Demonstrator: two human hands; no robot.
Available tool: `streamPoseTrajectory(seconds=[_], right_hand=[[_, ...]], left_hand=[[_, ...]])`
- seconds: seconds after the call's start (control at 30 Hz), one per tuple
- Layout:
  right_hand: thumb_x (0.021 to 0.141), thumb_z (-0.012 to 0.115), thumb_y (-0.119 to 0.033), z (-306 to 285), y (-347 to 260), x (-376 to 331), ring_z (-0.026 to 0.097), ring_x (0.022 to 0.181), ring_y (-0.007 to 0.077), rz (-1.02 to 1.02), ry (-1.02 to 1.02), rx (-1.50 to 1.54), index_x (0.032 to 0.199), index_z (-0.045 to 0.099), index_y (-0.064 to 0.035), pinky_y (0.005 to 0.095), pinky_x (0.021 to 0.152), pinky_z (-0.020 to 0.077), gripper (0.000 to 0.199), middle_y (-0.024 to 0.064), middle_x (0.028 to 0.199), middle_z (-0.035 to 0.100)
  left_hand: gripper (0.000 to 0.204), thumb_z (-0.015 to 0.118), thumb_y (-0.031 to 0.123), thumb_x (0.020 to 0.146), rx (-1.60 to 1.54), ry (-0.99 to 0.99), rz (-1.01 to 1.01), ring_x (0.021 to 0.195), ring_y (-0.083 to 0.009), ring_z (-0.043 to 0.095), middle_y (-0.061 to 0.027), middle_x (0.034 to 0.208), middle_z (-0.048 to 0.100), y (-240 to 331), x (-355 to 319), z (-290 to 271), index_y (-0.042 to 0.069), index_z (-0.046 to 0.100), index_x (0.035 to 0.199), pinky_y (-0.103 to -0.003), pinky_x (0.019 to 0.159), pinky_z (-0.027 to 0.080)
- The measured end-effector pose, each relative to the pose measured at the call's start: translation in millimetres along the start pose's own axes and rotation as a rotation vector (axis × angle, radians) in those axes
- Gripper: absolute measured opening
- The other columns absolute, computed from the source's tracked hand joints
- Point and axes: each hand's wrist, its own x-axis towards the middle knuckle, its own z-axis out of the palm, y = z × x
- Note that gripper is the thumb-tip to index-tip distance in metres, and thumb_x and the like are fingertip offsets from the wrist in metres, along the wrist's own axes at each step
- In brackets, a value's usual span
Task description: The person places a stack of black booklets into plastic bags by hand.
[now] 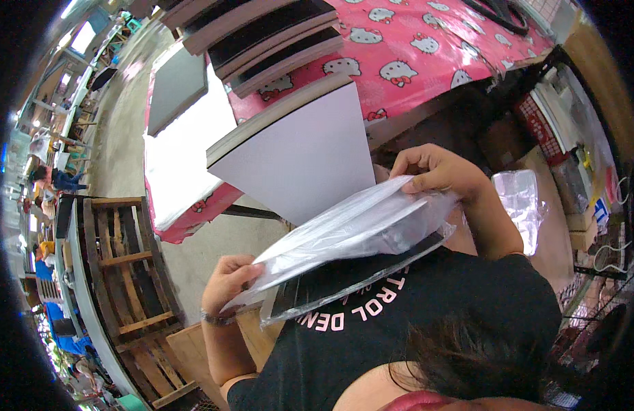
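Pink plastic cloth printed with white cat faces covers the bench (399, 96), where flat, dark-topped slabs (276, 41) lie beyond a large white-faced panel (310, 151). Before the person's chest, crinkled clear plastic film (351, 226) spans between the hands, one end pinched in the left grip (228, 277), the other in the right grip (443, 175). Handling it well probably means light, even tension, so the thin film neither creases nor tears.
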Motion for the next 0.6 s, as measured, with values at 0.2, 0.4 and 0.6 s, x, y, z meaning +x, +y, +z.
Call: streamPoseTrajectory(seconds=[0.2, 0.4, 0.6], right_hand=[[0.076, 0.068, -0.016, -73, 144, 48, 0.055, 0.066, 0.0112, 0.211, -0.037, 0.177, 0.100, 0.058, -0.0045, 0.0227, 0.060, 0.0441, 0.029, 0.0025, 0.083, 0.060], [0.074, 0.067, -0.012, -103, 213, 104, 0.055, 0.092, 0.0190, 0.506, 0.109, 0.111, 0.107, 0.055, 0.0004, 0.0336, 0.082, 0.0452, 0.038, 0.0089, 0.098, 0.059], [0.076, 0.067, -0.019, -147, 283, 129, 0.052, 0.056, 0.0128, 0.390, 0.007, 0.065, 0.101, 0.062, -0.0081, 0.0271, 0.048, 0.0419, 0.028, 0.0037, 0.078, 0.061]], left_hand=[[0.022, 0.063, 0.021, 0.081, -0.111, -0.203, -0.252, 0.060, -0.0101, 0.051, -0.0024, 0.074, 0.059, -84, 96, -7, 0.001, 0.060, 0.090, -0.024, 0.053, 0.041], [0.031, 0.062, 0.024, 0.081, -0.423, -0.175, -0.207, 0.075, -0.0145, 0.056, -0.0070, 0.088, 0.061, -209, 207, -8, -0.001, 0.059, 0.098, -0.027, 0.066, 0.046], [0.031, 0.061, 0.023, 0.082, -0.278, 0.005, -0.205, 0.078, -0.0154, 0.056, -0.0078, 0.091, 0.061, -223, 220, -1, -0.002, 0.058, 0.101, -0.028, 0.068, 0.046]])
